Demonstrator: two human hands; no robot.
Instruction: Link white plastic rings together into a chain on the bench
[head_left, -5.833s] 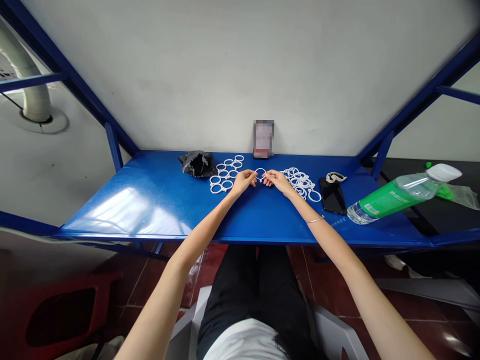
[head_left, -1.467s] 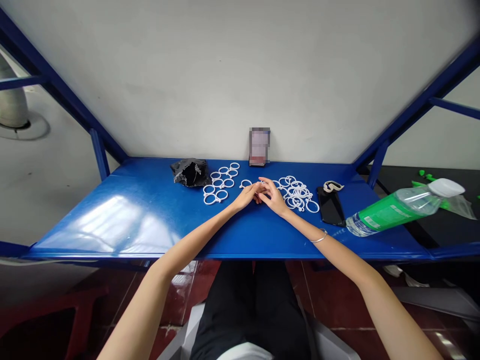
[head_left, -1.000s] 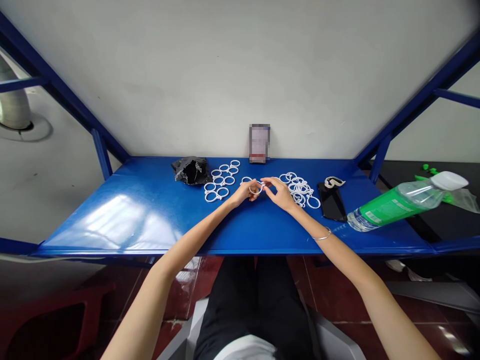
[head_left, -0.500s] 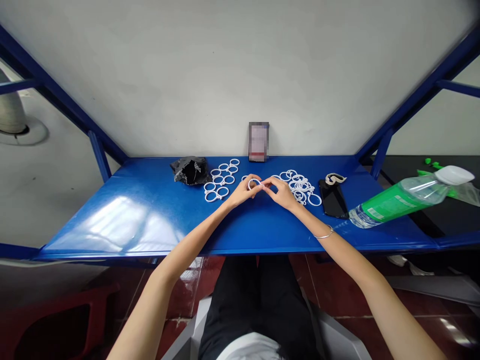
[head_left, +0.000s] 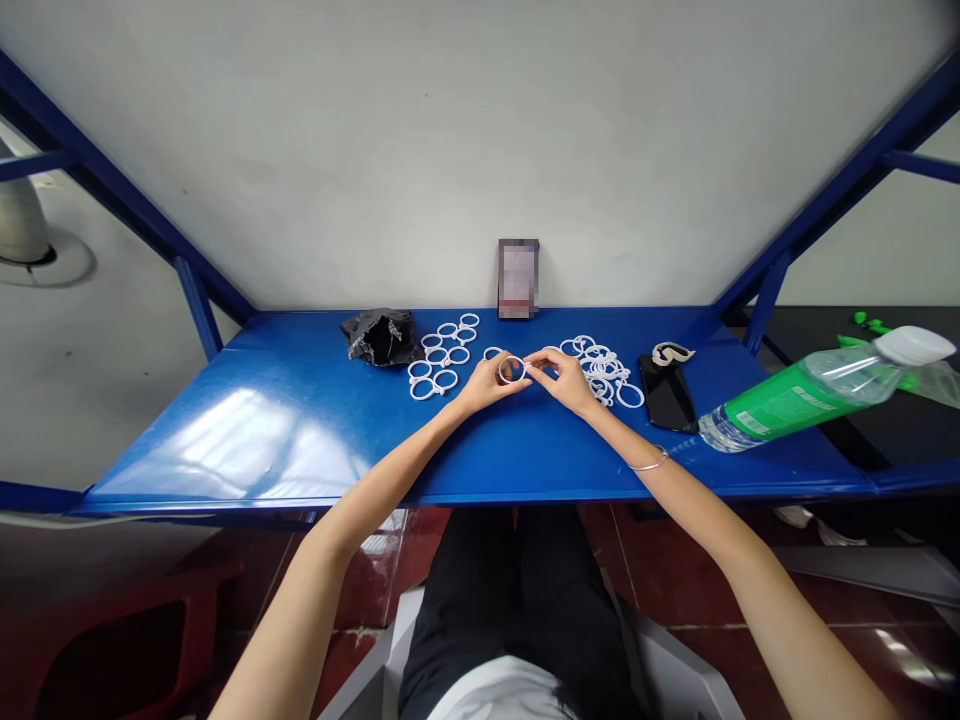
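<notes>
One crumpled black bag [head_left: 381, 338] sits toward the left of the blue surface [head_left: 465, 460], with grouped white rings [head_left: 447, 357] just beside it. Next I see the left hand [head_left: 484, 386], its fingers gripping a single white ring [head_left: 501, 371]; the right hand [head_left: 568, 382] pinches that ring's right edge. Beyond lie a tangled ring pile [head_left: 602, 369], a dark phone [head_left: 669, 395] and a green-labelled bottle [head_left: 787, 405].

Our left hand [head_left: 486, 387] and right hand [head_left: 567, 383] hold white ring [head_left: 512, 382] over blue table [head_left: 480, 460]; ring pile [head_left: 602, 369] beside our right, black bag [head_left: 365, 335] farther left.
</notes>
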